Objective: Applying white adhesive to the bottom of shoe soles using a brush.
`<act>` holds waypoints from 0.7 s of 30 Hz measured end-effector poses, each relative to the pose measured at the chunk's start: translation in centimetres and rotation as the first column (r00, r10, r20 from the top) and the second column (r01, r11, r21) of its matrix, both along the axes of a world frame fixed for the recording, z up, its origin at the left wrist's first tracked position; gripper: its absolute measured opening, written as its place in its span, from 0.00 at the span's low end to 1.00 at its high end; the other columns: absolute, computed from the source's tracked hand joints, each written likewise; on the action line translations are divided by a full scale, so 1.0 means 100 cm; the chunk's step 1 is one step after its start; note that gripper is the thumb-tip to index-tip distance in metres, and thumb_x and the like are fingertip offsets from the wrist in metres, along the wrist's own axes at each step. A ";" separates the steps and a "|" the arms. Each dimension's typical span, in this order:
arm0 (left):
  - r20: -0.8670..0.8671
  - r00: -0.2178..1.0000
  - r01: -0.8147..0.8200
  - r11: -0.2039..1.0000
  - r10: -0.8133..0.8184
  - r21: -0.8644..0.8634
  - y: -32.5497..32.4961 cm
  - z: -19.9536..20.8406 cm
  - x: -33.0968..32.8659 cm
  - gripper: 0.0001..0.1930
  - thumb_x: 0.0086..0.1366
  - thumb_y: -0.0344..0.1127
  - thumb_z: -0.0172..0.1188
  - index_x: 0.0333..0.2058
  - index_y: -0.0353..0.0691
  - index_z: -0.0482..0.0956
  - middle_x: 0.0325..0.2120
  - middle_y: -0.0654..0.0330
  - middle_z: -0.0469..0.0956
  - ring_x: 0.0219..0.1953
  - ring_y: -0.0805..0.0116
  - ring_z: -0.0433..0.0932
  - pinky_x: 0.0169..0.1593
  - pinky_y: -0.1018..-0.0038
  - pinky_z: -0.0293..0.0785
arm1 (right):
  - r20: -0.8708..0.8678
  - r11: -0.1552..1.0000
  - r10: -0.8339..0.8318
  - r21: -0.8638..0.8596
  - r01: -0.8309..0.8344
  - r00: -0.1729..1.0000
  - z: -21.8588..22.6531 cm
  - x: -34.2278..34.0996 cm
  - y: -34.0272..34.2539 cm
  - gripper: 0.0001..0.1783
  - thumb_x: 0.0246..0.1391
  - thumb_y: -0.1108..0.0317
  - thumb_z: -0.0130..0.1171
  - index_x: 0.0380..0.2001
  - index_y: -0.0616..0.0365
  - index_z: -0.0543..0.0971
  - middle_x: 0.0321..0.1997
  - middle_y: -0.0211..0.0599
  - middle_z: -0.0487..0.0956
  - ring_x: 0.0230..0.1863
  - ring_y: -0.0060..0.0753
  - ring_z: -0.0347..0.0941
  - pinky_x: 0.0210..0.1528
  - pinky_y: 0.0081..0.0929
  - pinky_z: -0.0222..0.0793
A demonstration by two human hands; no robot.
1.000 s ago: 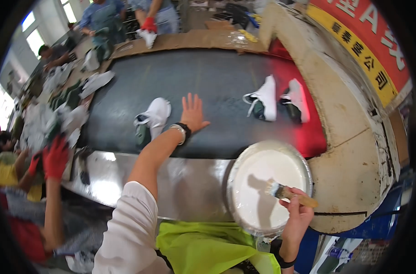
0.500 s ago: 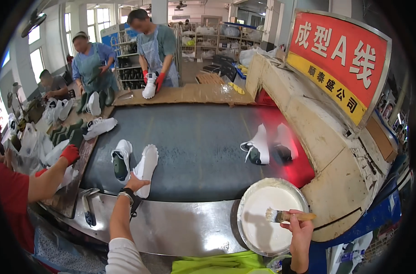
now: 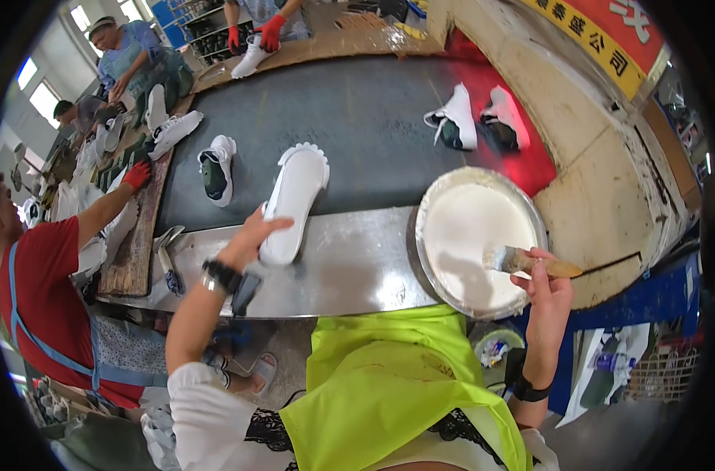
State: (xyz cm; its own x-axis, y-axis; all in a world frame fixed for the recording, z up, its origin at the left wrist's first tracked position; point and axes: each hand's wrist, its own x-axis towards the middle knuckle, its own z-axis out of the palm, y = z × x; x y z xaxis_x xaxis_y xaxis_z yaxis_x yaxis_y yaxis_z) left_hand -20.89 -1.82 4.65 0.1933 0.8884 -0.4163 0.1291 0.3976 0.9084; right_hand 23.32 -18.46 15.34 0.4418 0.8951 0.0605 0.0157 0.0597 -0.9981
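My left hand (image 3: 251,239) grips a white shoe (image 3: 296,204) by one end, its pale sole turned up toward me. The shoe is over the near edge of the dark conveyor belt (image 3: 357,102) and the metal ledge. In my right hand (image 3: 547,290) is a flat paintbrush (image 3: 558,266) with a wooden handle, its bristles over or touching the white liquid in a round metal basin (image 3: 423,259). Another white shoe (image 3: 216,170), with dark green inside, rests on the belt to the left. Two more shoes, one white (image 3: 455,118) and one in red light (image 3: 504,119), stand at the right.
A metal ledge (image 3: 357,267) runs along the belt's near side, with a hammer-like tool (image 3: 167,255) on it. A co-worker in red (image 3: 51,259) reaches along the wooden board at left; red-gloved hands (image 3: 269,35) hold a shoe at the far side. A beige housing (image 3: 585,180) borders the right.
The view has tipped downward. My left hand has raised the shoe off the belt and brought it nearer, sole up. My right hand still holds the paintbrush at the basin.
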 end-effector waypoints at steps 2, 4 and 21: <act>-0.274 0.961 0.017 0.984 0.033 0.177 -0.059 -0.006 0.003 0.42 0.52 0.38 0.70 0.61 0.34 0.58 0.52 0.51 0.73 0.52 0.60 0.74 0.55 0.66 0.70 | -0.011 1.000 -0.010 -0.008 0.010 1.000 -0.003 0.000 -0.010 0.15 0.64 0.70 0.49 0.47 0.71 0.73 0.45 0.48 0.78 0.43 0.30 0.76 0.41 0.26 0.77; -0.553 0.818 0.083 0.919 0.158 0.386 -0.124 -0.030 0.000 0.53 0.45 0.43 0.74 0.65 0.32 0.50 0.53 0.44 0.71 0.55 0.52 0.71 0.60 0.67 0.65 | -0.028 1.000 0.014 0.001 -0.014 1.000 -0.004 -0.002 -0.017 0.15 0.64 0.70 0.49 0.47 0.71 0.73 0.45 0.48 0.78 0.44 0.30 0.76 0.41 0.26 0.77; -0.909 0.386 0.718 0.568 0.156 0.403 -0.105 -0.050 0.100 0.33 0.59 0.34 0.57 0.62 0.32 0.58 0.61 0.43 0.60 0.64 0.45 0.59 0.63 0.50 0.57 | 0.029 0.991 0.002 -0.130 0.002 1.000 -0.053 0.018 0.040 0.15 0.62 0.67 0.54 0.46 0.66 0.76 0.41 0.38 0.80 0.41 0.24 0.77 0.37 0.22 0.77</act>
State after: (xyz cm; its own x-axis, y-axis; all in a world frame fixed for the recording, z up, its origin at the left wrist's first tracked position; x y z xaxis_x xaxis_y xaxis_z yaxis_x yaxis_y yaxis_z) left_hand -10.93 -12.29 -0.36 0.4710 0.8714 0.1374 0.8616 -0.4878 0.1403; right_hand 25.08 -14.51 10.00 0.4419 0.8960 -0.0439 0.0445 -0.0707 -0.9965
